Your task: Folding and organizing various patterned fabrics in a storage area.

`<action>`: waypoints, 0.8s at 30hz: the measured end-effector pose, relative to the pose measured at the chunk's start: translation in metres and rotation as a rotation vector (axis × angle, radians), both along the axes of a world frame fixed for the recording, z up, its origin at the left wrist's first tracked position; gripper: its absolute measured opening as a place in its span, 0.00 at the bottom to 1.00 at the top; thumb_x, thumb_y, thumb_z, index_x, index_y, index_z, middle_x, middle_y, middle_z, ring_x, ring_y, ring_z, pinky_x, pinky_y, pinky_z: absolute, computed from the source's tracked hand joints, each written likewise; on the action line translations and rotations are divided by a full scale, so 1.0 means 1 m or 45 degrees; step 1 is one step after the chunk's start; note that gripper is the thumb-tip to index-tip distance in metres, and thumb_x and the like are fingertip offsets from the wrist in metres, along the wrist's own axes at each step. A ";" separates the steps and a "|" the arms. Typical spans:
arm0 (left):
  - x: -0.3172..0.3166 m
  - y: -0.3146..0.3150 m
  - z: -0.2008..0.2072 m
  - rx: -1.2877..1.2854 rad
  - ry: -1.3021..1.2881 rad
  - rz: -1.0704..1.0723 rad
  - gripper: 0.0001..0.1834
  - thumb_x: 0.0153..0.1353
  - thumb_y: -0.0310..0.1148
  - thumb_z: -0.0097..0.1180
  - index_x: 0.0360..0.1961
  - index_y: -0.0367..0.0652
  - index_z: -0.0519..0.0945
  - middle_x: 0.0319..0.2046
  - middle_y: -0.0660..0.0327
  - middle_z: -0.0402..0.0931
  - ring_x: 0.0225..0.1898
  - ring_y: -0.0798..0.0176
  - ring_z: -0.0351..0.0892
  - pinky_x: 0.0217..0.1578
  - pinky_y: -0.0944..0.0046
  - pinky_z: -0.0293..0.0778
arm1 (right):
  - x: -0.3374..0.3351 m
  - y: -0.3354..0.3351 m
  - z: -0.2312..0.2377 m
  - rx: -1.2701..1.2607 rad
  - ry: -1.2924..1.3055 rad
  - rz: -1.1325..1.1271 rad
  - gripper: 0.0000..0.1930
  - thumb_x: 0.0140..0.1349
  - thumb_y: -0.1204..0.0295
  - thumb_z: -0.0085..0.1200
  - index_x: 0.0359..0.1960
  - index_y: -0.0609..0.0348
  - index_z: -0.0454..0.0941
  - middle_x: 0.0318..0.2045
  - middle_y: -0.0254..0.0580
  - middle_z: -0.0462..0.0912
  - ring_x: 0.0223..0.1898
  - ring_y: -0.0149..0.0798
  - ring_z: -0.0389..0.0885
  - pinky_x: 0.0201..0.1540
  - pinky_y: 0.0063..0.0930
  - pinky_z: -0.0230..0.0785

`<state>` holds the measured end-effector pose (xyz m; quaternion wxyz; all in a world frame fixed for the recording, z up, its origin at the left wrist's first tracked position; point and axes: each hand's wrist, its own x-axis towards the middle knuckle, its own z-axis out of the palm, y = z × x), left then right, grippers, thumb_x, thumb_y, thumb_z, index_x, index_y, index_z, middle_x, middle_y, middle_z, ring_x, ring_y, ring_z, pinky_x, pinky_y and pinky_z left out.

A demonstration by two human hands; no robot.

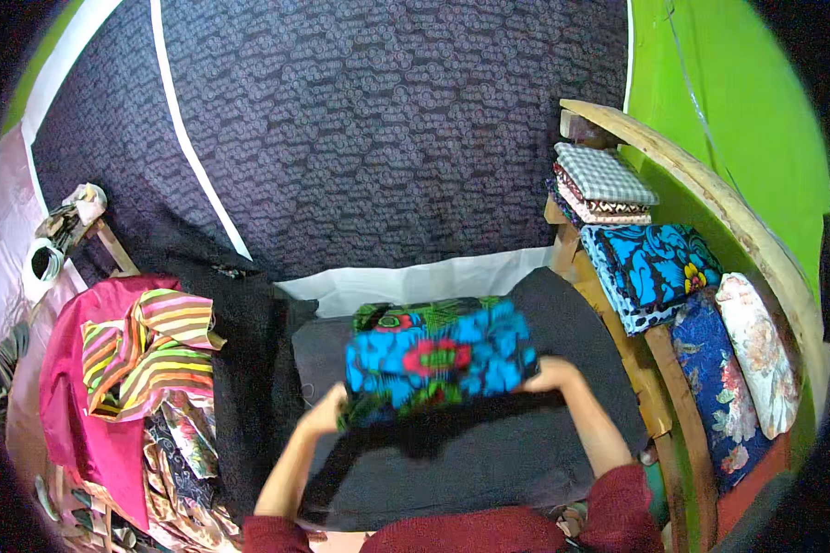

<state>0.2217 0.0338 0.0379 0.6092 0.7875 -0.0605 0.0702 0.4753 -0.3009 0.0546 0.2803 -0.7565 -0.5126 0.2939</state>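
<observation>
A folded cloth, bright blue and black with red and green flowers, is held up by its two ends over a dark padded surface. My left hand is closed on its near left corner, and my right hand grips the right end. The fingers of both hands lie partly behind or under the cloth. A dark shadow falls on the surface just below it.
At right, a wooden rack bears a checked folded stack, a blue floral folded cloth and rolled floral fabrics. At left hang a striped cloth, a magenta cloth and black fabric. A patterned dark curtain hangs behind.
</observation>
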 end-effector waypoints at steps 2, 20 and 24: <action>-0.030 -0.016 -0.035 0.056 0.179 -0.140 0.26 0.42 0.27 0.64 0.46 0.38 0.74 0.42 0.63 0.75 0.44 0.70 0.71 0.48 0.64 0.66 | -0.036 -0.012 -0.041 0.138 0.230 0.000 0.22 0.52 0.63 0.57 0.48 0.58 0.72 0.46 0.42 0.76 0.47 0.36 0.72 0.53 0.31 0.62; -0.134 -0.089 -0.001 -0.147 0.439 -0.073 0.31 0.50 0.34 0.63 0.53 0.33 0.65 0.46 0.57 0.71 0.45 0.67 0.68 0.46 0.66 0.68 | -0.179 -0.085 -0.031 0.120 0.583 -0.302 0.27 0.54 0.58 0.58 0.50 0.63 0.69 0.45 0.38 0.76 0.45 0.33 0.71 0.49 0.27 0.64; -0.128 -0.089 -0.010 -0.393 0.521 0.179 0.32 0.47 0.35 0.66 0.51 0.34 0.67 0.44 0.59 0.72 0.46 0.66 0.69 0.50 0.64 0.65 | -0.184 -0.074 -0.034 0.445 0.933 -0.562 0.21 0.59 0.61 0.53 0.49 0.63 0.69 0.43 0.30 0.74 0.43 0.26 0.68 0.48 0.23 0.62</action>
